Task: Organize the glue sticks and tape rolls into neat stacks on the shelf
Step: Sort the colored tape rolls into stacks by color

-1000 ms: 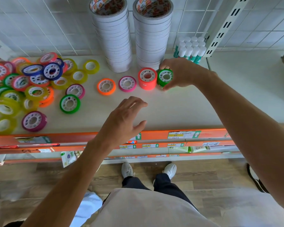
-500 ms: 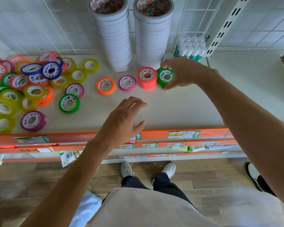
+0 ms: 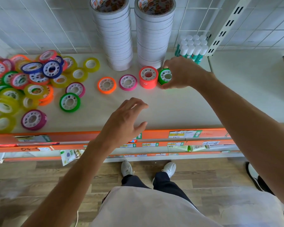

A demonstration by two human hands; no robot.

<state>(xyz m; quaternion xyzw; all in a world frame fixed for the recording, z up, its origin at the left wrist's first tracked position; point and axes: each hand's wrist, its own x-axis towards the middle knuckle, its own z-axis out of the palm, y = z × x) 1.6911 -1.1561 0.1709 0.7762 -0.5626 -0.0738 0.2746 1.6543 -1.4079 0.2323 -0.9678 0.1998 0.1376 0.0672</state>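
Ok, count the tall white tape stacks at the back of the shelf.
2. The left white stack stands against the tiled wall; the right white stack stands beside it, just behind the red tape stack. None seems hidden.

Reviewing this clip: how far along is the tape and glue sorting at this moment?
Early on. Done: two tall white tape stacks, upright glue sticks at the back, and a short red stack. In hand: the right hand has its grip on a green roll beside the red stack; the left hand hovers open. Left: the orange roll, pink roll and the loose coloured pile.
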